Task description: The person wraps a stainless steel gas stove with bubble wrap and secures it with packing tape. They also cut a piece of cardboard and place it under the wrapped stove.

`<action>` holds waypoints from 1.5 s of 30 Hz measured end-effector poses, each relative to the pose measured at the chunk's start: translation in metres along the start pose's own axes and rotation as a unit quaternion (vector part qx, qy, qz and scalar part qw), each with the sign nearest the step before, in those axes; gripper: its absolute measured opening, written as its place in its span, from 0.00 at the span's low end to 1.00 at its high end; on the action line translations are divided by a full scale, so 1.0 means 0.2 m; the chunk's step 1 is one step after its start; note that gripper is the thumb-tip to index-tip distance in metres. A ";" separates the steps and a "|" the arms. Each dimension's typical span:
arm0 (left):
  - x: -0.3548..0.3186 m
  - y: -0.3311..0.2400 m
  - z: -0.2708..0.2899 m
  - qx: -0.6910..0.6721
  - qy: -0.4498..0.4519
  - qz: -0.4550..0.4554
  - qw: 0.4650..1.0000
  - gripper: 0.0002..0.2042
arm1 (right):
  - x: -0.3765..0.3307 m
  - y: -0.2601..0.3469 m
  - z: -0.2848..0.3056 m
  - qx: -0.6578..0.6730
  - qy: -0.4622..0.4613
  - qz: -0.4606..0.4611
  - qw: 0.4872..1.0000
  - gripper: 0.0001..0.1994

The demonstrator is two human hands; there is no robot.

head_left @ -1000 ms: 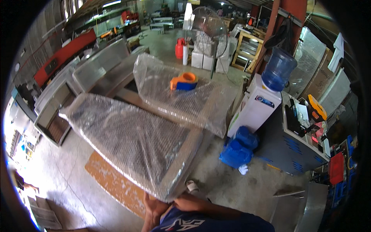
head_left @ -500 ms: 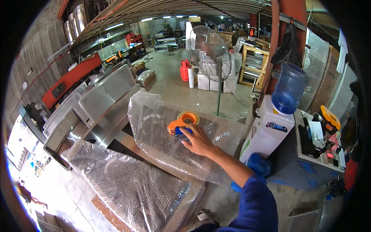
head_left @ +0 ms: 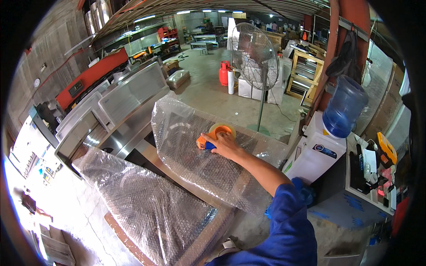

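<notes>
A: The right hand [head_left: 226, 145] has moved further onto the tape dispenser [head_left: 202, 143] over the last half second; its fingers now cross the orange handle. And the left hand?

B: Out of view, so I can't tell its state. The right one looks clamped on the tape dispenser, which lies on the rear bubble-wrapped panel [head_left: 191, 170]. Take that tool as the clock's centre, twelve toward the workshop's far end.

A: How should this grip be done well?

B: I'd wrap the fingers fully round the handle, thumb opposite, clear of the tape's sticky face. Any lift is better straight up; dragging could ruck the wrap.

A: What's around, left to right?

B: Steel-framed panels [head_left: 132, 94] at ten; the front bubble-wrapped panel [head_left: 142, 206] at half past seven, a brown board [head_left: 119, 231] showing under its near edge. Then a red gas cylinder [head_left: 224, 73] at twelve, a pedestal fan [head_left: 255, 56] at one, a white water cooler [head_left: 313, 148] at three with a blue bottle [head_left: 345, 106] on top, and a yellow-and-black toolbox [head_left: 387, 148] beyond.

A: Anything in the way?

B: A loose wrap corner [head_left: 166, 105] at ten might catch. Rightward, the water cooler could crowd the elbow.
</notes>
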State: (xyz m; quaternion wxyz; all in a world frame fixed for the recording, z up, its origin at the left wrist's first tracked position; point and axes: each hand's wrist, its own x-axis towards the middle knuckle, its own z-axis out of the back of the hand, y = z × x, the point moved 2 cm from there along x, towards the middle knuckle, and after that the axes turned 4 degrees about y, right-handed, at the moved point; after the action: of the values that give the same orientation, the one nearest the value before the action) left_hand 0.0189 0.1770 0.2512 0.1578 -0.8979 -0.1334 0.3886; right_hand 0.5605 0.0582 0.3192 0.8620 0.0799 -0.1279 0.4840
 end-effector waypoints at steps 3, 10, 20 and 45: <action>-0.06 0.04 0.06 -0.009 0.004 -0.009 1.000 0.35 | -0.01 0.03 0.10 0.029 -0.014 0.000 0.999 0.45; -0.14 0.19 0.34 0.101 0.023 -0.070 0.992 0.39 | -0.45 0.22 0.69 0.365 -0.175 -0.145 0.903 0.45; -0.27 0.17 0.15 0.054 0.162 -0.022 0.985 0.37 | -2.20 1.10 0.52 0.834 -0.093 -0.404 0.365 0.24; -0.23 0.16 0.16 0.122 0.094 -0.004 0.988 0.42 | -2.33 2.22 -0.82 0.952 0.047 -0.287 -0.092 0.24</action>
State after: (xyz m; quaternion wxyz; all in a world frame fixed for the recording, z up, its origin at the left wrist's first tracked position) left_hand -0.0313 0.1364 0.2480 0.2799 -0.9039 -0.0732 0.3151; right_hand -0.0273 -0.0486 0.0306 0.0100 -0.8276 -0.5361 0.1662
